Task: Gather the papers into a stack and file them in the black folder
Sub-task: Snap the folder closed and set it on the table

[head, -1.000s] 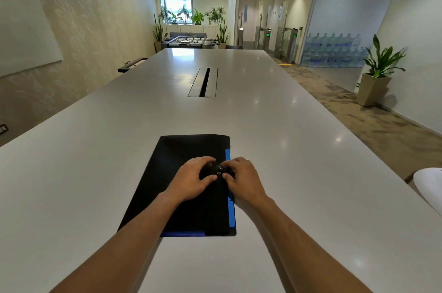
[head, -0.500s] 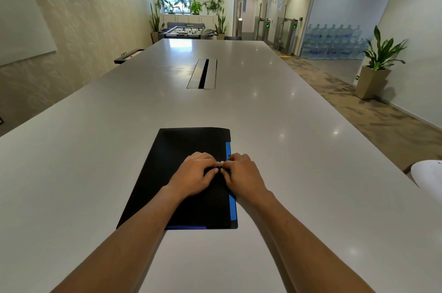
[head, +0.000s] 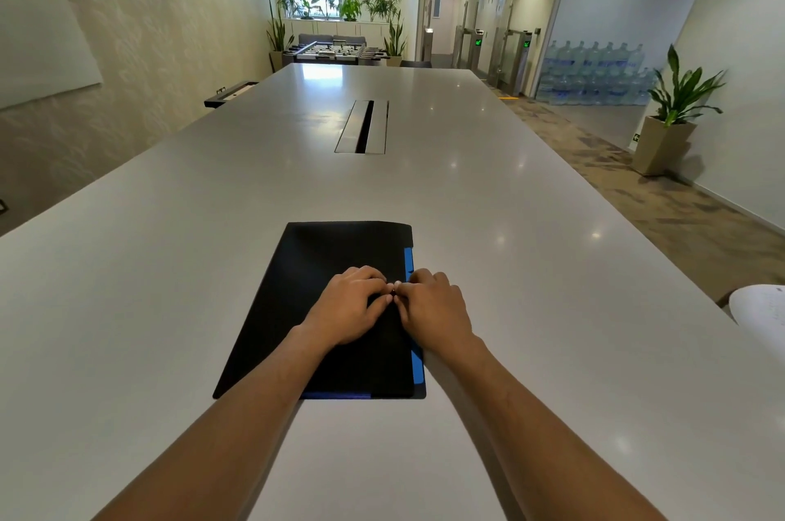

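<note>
The black folder (head: pixel 323 257) lies closed on the white table (head: pixel 148 265), straight in front of me. Blue sheet edges (head: pixel 408 259) stick out along its right side and at its near edge. My left hand (head: pixel 348 304) and my right hand (head: pixel 433 306) rest on the folder's right half with fingers curled. Their fingertips meet over a small dark snap (head: pixel 393 293) on the cover, which is almost hidden between them. No loose papers lie on the table.
A metal cable hatch (head: pixel 363 126) sits in the table's middle, farther off. A white rounded object (head: pixel 760 312) shows at the right edge beyond the table. A potted plant (head: pixel 671 117) stands on the floor to the right.
My fingertips have closed in over the snap, which showed plainly between my thumbs a second ago. The folder has stayed in place. My view has tilted down slightly.
</note>
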Motion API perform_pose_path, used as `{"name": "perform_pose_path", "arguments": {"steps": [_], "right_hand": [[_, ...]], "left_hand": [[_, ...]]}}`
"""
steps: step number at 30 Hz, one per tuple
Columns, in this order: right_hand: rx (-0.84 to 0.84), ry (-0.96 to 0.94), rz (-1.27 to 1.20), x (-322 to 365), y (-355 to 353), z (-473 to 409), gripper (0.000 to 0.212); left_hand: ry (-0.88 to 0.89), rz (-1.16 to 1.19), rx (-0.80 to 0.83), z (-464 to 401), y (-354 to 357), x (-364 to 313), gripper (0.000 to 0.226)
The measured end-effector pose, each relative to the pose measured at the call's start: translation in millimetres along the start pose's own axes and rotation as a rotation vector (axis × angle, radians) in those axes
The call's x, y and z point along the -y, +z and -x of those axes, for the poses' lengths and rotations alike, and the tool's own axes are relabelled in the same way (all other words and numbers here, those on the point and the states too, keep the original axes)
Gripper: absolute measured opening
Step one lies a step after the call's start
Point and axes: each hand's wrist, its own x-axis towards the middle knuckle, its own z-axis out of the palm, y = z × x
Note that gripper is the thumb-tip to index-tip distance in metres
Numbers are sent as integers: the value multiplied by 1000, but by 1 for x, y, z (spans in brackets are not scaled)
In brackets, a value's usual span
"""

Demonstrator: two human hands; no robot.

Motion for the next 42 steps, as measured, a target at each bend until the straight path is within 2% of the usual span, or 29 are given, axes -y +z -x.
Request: {"name": "perform_pose_path", "arguments": {"steps": [5,8,10,12,14,17,21,23,25,27,30,35,42], "right_hand": [[-81,169,-154,12,-1,9,39],[-57,259,-217,13,-4,15,49],[-15,291,-206,11,-3,17,53],[19,311,-192,9,-4,19,54],[31,309,-189,10,-7,20,53],[38,299,-228,16,-10,20,54],[32,355,-356,18,-11,16,55],[34,423,-548,13,-16,14,48],[35,478,-795,5,-18,11,31],[57,529,-1058,-1,-20,7,26],[117,535,-1284,-4,-22,1,36],[291,437,-1335,-7,-18,-12,59],[122,428,-1390,-3,-17,-70,73]], "left_hand": [[-98,121,20,8,-15,-5,29],[-248,-2,-162,17,-27,-1,32],[-433,-110,-239,28,-35,5,39],[-642,-155,-169,38,-42,13,53],[-758,-156,-76,46,-47,16,65],[-738,-133,-30,48,-48,17,74],[-765,70,-115,47,-62,29,78],[-799,235,-182,47,-73,37,72],[-834,491,-228,47,-80,44,61],[-844,667,-238,46,-83,50,52],[-814,716,-298,39,-84,57,41],[-743,732,-366,21,-93,66,33],[-691,786,-297,-8,-104,91,30]]}}
